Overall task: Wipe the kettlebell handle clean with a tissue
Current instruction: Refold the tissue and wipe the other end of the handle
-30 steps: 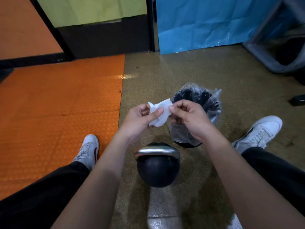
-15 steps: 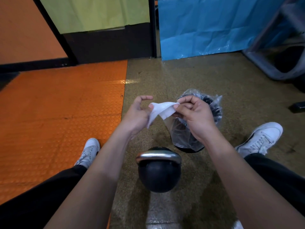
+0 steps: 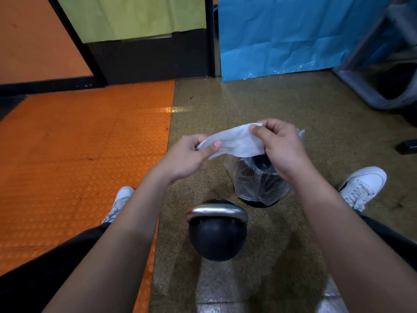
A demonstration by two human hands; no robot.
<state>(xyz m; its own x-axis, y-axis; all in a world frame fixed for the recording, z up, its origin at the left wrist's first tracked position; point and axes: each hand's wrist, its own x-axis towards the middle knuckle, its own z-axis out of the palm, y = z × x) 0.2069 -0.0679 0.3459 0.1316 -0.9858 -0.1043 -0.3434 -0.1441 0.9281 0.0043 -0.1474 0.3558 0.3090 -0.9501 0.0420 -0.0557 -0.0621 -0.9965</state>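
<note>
A black kettlebell (image 3: 217, 239) with a silver handle (image 3: 216, 211) stands on the floor between my legs. Above and beyond it, both hands hold a white tissue (image 3: 237, 142) stretched out between them. My left hand (image 3: 189, 155) pinches its left end between thumb and fingers. My right hand (image 3: 279, 145) pinches its upper right corner. Neither hand touches the kettlebell.
A small black bin lined with a clear plastic bag (image 3: 257, 184) stands just beyond the kettlebell, partly behind my right hand. My white shoes (image 3: 361, 186) flank the spot. Orange studded matting (image 3: 79, 154) covers the floor to the left. A blue sheet (image 3: 282, 35) hangs ahead.
The folded tissue has been pulled open wider between my hands, which have moved apart. My left thumb has closed onto the tissue again.
</note>
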